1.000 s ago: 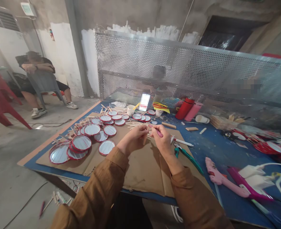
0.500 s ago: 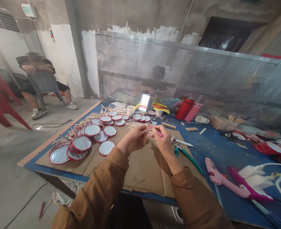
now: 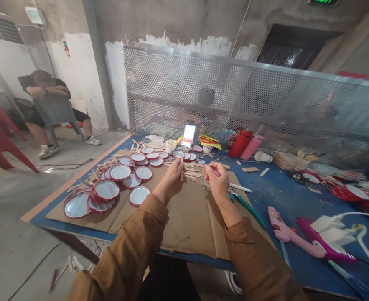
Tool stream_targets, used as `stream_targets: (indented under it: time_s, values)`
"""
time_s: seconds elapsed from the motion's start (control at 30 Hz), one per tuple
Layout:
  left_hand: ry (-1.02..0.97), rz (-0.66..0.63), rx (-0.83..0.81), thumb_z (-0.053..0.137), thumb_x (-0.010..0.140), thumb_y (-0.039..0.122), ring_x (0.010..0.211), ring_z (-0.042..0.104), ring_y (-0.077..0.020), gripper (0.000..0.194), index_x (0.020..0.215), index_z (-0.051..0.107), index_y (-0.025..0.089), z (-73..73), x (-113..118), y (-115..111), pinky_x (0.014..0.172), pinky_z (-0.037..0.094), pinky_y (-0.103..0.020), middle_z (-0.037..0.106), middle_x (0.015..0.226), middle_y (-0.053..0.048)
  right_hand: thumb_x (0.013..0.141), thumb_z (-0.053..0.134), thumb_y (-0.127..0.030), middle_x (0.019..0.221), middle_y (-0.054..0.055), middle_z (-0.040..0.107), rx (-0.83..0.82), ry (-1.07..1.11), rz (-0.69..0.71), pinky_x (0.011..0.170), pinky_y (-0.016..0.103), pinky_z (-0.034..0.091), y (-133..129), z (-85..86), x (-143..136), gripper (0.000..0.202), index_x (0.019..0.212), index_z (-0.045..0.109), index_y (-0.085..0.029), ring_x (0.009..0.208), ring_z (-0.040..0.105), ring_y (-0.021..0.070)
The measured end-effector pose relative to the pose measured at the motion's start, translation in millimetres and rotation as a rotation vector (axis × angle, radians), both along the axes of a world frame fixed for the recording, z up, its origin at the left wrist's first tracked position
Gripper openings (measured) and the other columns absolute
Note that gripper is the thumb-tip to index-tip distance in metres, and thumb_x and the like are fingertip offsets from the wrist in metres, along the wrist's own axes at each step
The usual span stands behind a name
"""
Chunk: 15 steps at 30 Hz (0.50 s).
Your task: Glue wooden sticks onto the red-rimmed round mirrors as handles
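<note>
My left hand (image 3: 174, 176) is closed on a small flat wooden stick (image 3: 182, 170), held upright above the cardboard (image 3: 184, 221). Apart from it, to the right, my right hand (image 3: 217, 179) pinches a pink pen-like tool (image 3: 214, 170). Loose wooden sticks (image 3: 192, 170) lie on the cardboard between and beyond the hands. Several round red-rimmed discs (image 3: 120, 172) are spread and partly stacked to the left. Right of my right hand are a white pen (image 3: 241, 187) and green-handled pliers (image 3: 250, 209).
A pink glue gun (image 3: 292, 236) and a purple power strip (image 3: 325, 242) lie at the right on the blue table (image 3: 265, 184). Red (image 3: 240, 143) and pink bottles (image 3: 252, 147) stand by the perforated metal screen (image 3: 171, 79). A person (image 3: 48, 90) sits at the left.
My hands have moved apart: the left one went left with the stick, and the right one shifted slightly right with the pink tool, which no longer meets the stick.
</note>
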<state>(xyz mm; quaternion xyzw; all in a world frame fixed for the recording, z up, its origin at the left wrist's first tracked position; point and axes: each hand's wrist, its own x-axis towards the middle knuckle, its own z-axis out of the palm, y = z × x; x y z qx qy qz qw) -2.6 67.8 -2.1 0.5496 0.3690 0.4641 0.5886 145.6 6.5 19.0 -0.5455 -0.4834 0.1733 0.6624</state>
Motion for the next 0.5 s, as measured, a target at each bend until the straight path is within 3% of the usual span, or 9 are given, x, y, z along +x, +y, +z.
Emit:
stream_targets:
  time_s: [0.1, 0.2, 0.37, 0.5]
  values:
    - [0.017, 0.077, -0.031, 0.041, 0.093, 0.042, 0.036, 0.033, -0.0056, 0.023, 0.081, 0.041, 0.022, -0.7, -3, 3, 0.039, 0.026, -0.017, 0.039, 0.051, 0.008, 0.065, 0.072, -0.040, 0.051, -0.007, 0.056, -0.004, 0.216, -0.005, 0.043, 0.020, 0.044, 4, 0.7, 3, 0.027, 0.077, 0.059, -0.019, 0.042, 0.052, 0.0092]
    - [0.024, 0.095, -0.027, 0.045, 0.092, 0.042, 0.034, 0.025, -0.0040, 0.024, 0.080, 0.044, 0.021, -5.4, -4, 9, 0.037, 0.020, -0.017, 0.032, 0.049, 0.009, 0.060, 0.076, -0.039, 0.058, -0.004, 0.063, 0.001, 0.403, 0.026, 0.044, 0.020, 0.046, 2, 7.8, 5, 0.033, 0.079, 0.061, -0.017, 0.044, 0.058, 0.0099]
    - [-0.071, -0.038, -0.063, 0.048, 0.090, 0.045, 0.038, 0.027, -0.0044, 0.026, 0.083, 0.050, 0.019, -10.6, 1, 12, 0.040, 0.027, -0.018, 0.032, 0.052, 0.009, 0.063, 0.075, -0.037, 0.059, -0.003, 0.065, 0.115, 0.476, 0.014, 0.044, 0.019, 0.045, -8, 24.4, 16, 0.031, 0.080, 0.058, -0.018, 0.045, 0.059, 0.0097]
    - [0.031, -0.177, 0.012, 0.048, 0.088, 0.045, 0.041, 0.033, -0.0062, 0.028, 0.085, 0.055, 0.018, -8.0, 5, 5, 0.043, 0.028, -0.020, 0.038, 0.052, 0.006, 0.067, 0.071, -0.036, 0.051, -0.008, 0.057, 0.205, 0.429, -0.086, 0.041, 0.019, 0.042, -21, 34.2, 38, 0.026, 0.077, 0.054, -0.019, 0.039, 0.052, 0.0075]
